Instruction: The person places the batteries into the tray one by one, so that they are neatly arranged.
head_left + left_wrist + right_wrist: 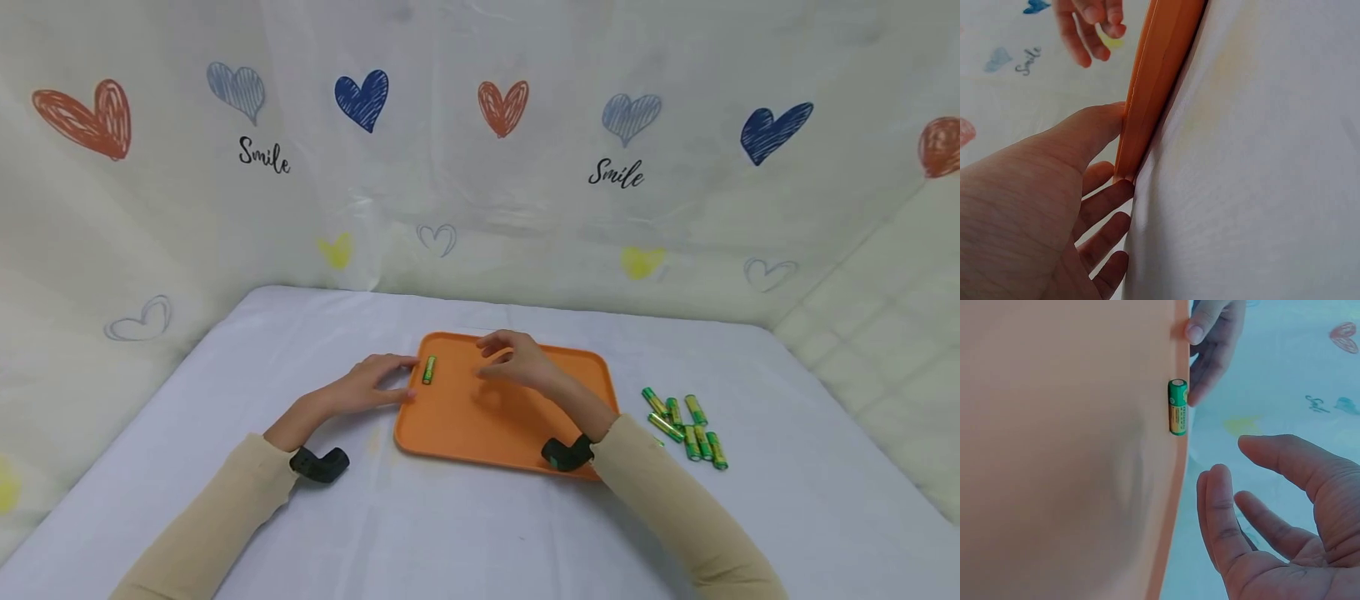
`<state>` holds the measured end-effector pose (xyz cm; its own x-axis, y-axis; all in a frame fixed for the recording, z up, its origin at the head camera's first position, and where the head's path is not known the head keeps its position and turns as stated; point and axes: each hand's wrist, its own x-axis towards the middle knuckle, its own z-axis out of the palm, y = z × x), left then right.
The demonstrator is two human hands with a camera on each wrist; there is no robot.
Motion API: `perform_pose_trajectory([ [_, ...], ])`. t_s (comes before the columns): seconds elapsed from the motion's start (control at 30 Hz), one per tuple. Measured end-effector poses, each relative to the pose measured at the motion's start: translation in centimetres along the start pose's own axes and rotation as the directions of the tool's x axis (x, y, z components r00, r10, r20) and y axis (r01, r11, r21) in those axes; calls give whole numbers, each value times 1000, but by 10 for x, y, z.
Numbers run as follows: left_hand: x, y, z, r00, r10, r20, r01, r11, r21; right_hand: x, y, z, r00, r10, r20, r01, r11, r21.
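A single green and yellow battery (429, 370) lies inside the orange tray (465, 433), close to its left rim. My left hand (369, 385) is at that left rim. In the left wrist view its thumb (1100, 125) touches the tray's edge and the other fingers spread loosely beside it, holding nothing. Over the middle of the tray hovers my right hand (517, 360), its shadow falling on the tray. Thumb and fingers are apart with nothing between them, as the right wrist view shows; the battery (1178, 407) there is beyond the fingertips.
Several more green and yellow batteries (692, 442) lie in a loose group on the white cloth (450, 533) to the right of the tray, one partly hidden by the right sleeve (675, 508). Behind the table hangs a pale sheet (480, 183) printed with hearts.
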<state>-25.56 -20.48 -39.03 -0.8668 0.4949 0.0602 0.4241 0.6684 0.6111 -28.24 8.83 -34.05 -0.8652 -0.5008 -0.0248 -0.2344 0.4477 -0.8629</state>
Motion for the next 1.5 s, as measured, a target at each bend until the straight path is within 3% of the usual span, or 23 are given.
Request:
perform_pose_trajectory([
  [0.37,-3,-2,-4,1000,-3,6,3,1000,-27,-23,-5,-17,1000,-11,-13,10,998,-55],
  [0.7,-1,-4,0,1000,2,18,-1,999,-39,-46,9,-28,1000,-2,-17,2,1000,-22],
  [1.27,-3,-8,-5,1000,2,7,-2,1000,-24,-79,24,-59,998,32,-60,-36,997,-63],
  [1.5,-1,-7,-3,1000,9,20,-8,999,-40,-94,34,-67,994,76,-83,-80,996,-44],
])
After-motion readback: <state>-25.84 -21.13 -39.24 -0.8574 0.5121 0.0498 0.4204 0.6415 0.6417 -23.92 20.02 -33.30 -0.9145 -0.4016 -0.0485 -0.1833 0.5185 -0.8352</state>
